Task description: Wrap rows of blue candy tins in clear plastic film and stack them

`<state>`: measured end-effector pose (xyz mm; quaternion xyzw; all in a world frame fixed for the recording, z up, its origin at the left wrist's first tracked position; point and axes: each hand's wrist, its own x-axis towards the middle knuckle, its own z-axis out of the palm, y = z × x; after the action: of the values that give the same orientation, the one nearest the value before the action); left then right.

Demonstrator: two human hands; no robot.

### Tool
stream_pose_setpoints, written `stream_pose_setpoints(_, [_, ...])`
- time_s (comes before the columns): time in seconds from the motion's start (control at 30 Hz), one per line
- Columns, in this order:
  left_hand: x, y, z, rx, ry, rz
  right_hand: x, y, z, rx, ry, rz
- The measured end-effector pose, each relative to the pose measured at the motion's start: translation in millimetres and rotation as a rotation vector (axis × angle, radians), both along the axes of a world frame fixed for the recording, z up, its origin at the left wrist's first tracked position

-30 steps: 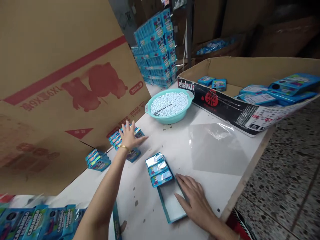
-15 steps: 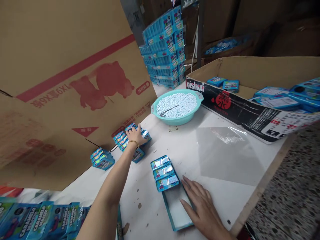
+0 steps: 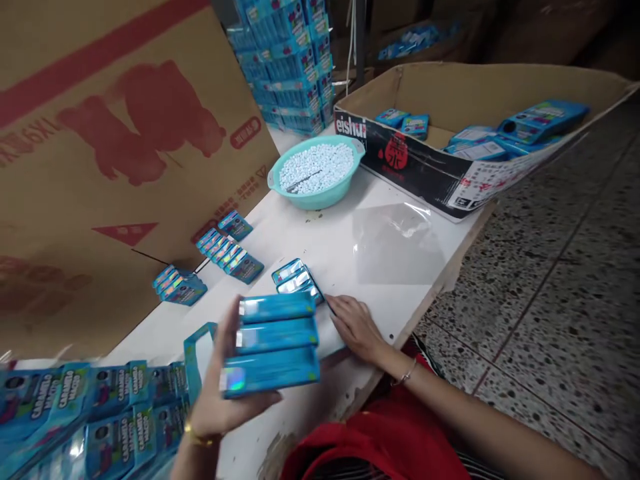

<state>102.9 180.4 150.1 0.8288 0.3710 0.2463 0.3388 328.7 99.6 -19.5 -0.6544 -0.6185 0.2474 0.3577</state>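
Three blue packs [image 3: 277,340] are gripped side by side in my left hand [image 3: 223,383], raised above the table near its front edge. Just behind them lies an open tray holding several upright blue packs [image 3: 295,277], partly hidden by the held ones. My right hand [image 3: 355,327] rests at the right side of this tray, its fingers together and stretched along the edge. Further left on the table, a row of blue packs [image 3: 230,255] stands near a big carton, with a smaller group [image 3: 179,285] to its left.
A turquoise bowl [image 3: 320,198] of small white pieces sits at the back. Behind it rises a stack of blue boxes [image 3: 287,67]. An open carton [image 3: 415,170] with blue packs is at the right. Filled blue boxes [image 3: 110,433] stand front left; a large carton [image 3: 125,267] borders the left.
My left hand has come back from the row by the large carton, now carrying three packs. The view has shifted, and my right hand stays beside the tray.
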Motion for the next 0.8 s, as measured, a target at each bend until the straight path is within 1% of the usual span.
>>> stream_pose_setpoints(0.03, [4,-12,-14.1,-0.005,0.035,-0.046,1,0,-0.7,0.007,0.007,0.011])
stream_pose_setpoints(0.1, [16,-24,-40.0,0.035,0.109,-0.133,2,0,-1.9,0.024,0.028,0.024])
stream_pose_setpoints(0.13, [22,-25,-49.6,0.086,0.148,-0.154,2,-1,-2.3,0.031,0.036,0.026])
stream_pose_setpoints(0.2, [31,-24,-60.2,0.183,0.220,-0.170,3,-1,-2.9,0.045,0.036,0.028])
stream_pose_setpoints(0.27, [37,-21,-61.3,0.231,0.282,-0.161,4,-1,-3.5,0.056,0.026,0.038])
stream_pose_setpoints(0.33, [41,-21,-58.4,0.252,0.322,-0.157,5,-1,-4.7,0.057,0.024,0.061])
stream_pose_setpoints(0.43, [48,-24,-56.5,0.275,0.319,-0.154,8,-3,-7.9,0.061,0.019,0.092])
stream_pose_setpoints(0.57, [50,-27,-60.6,0.288,0.343,-0.155,11,-4,-11.0,0.068,-0.002,0.108])
stream_pose_setpoints(0.7, [46,-31,-60.4,0.323,0.484,-0.133,9,-2,-8.9,0.058,-0.025,0.063])
stream_pose_setpoints(0.8, [51,-35,-56.5,0.318,0.633,-0.087,10,-1,-5.7,0.057,-0.056,0.055])
